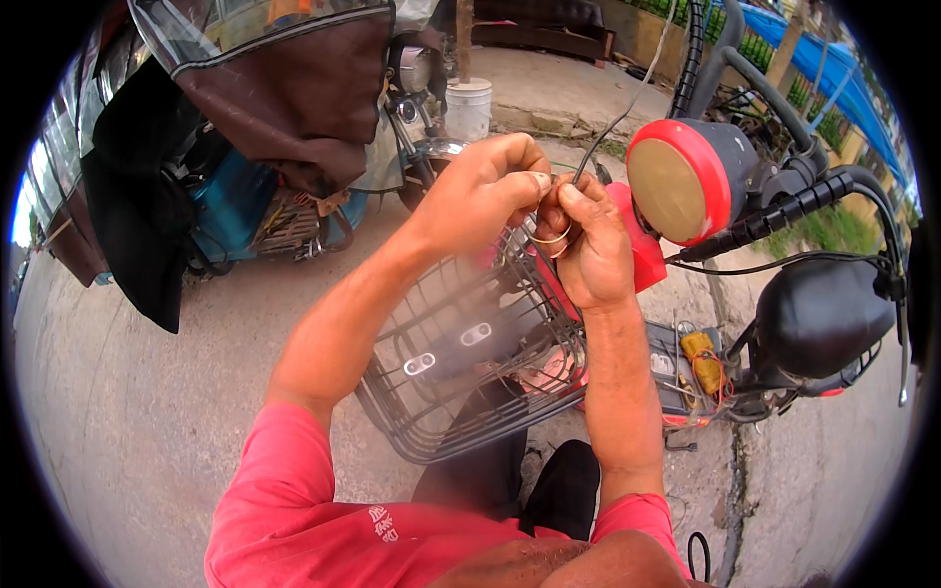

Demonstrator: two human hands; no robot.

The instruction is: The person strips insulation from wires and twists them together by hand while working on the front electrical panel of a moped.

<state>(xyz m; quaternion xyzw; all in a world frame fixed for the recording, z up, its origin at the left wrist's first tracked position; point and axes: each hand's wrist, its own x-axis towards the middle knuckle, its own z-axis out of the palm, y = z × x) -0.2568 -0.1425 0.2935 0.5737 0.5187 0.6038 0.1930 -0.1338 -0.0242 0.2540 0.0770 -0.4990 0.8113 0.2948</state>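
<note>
Fingers (537, 186) of the left hand (480, 191) are pinched shut on a thin dark cable (613, 122), thumb pressing right at the spot where the right hand (588, 245) fingertips meet them; right-hand fingers are also closed, on the same cable end, with a small loop of pale wire (551, 238) hanging just under the knuckles. From the pinch the cable runs up and away to the right, toward the handlebar (784, 211). Directly below the fingers sits the black wire basket (461, 392) of a red scooter, its round headlamp (676, 181) just to the right of them. Cable looks light, thin, springy and bendy, likely slick in its sheath, so it's best held close to the end with fingertips, not mid-span. Behind the fingers, well apart: a covered parked vehicle (284, 118) and a white bucket (469, 106).
</note>
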